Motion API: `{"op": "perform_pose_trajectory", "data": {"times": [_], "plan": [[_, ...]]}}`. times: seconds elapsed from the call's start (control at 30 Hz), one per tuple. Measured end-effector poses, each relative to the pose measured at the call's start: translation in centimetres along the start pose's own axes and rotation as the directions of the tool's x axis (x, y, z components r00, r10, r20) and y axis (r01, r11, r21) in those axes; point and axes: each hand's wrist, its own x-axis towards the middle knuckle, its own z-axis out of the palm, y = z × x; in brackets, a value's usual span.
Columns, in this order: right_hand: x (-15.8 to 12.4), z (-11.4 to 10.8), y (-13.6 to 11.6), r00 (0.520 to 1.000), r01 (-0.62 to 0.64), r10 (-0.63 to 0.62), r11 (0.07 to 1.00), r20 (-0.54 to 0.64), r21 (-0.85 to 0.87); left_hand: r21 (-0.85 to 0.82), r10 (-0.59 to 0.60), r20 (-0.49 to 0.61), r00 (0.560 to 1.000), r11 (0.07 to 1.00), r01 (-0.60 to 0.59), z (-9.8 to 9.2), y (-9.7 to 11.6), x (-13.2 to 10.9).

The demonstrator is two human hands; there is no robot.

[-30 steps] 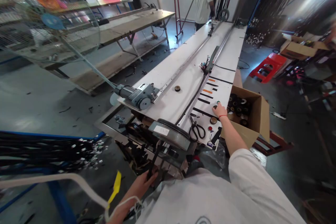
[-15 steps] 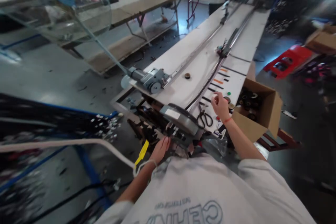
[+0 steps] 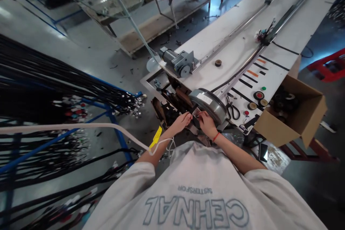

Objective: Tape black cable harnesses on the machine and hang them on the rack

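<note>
Both hands are close together at the near end of the long white bench, just in front of a round grey drum [image 3: 208, 104] with a white label. My left hand [image 3: 183, 121] is pinched closed; whatever its fingertips hold is too small to name. Beside it, my right hand [image 3: 207, 124], with a red string on its wrist, has its fingers curled closed near a small pale piece [image 3: 197, 112]. Whether the fingers grip that piece I cannot tell. Black scissors [image 3: 234, 110] lie on the bench to the right of the drum.
Tape rolls [image 3: 258, 95] and black and orange strips [image 3: 252, 73] lie along the bench's right side, by an open cardboard box [image 3: 291, 115]. A motor [image 3: 178, 61] sits at the left corner. Left, bundles of black cables [image 3: 81, 82] hang on a blue rack. A white hose [image 3: 102, 125] crosses there.
My right hand has come from above the strips and tape rolls to beside my left hand. The left hand has moved slightly up and right. The view has shifted too.
</note>
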Motion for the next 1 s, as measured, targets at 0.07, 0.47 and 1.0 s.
{"op": "perform_pose_trajectory", "data": {"times": [0.07,0.47,1.0], "plan": [[-0.4,-0.3,-0.3,0.999,-0.001,0.001,1.0,0.035,-0.013,0.085,0.032,0.022,0.999,0.996,-0.033,0.0,-0.1,0.1],[3.7,-1.7,-2.5,0.976,0.203,-0.186,0.966,0.117,-0.157,0.662,0.022,-0.069,0.997,0.749,0.029,2.6,-0.4,-0.5],[-2.9,-14.2,17.2,0.42,-0.808,0.683,0.581,-0.597,0.096,0.357,-0.132,-0.115,0.985,0.919,0.165,0.5,-6.9,-7.7]]}}
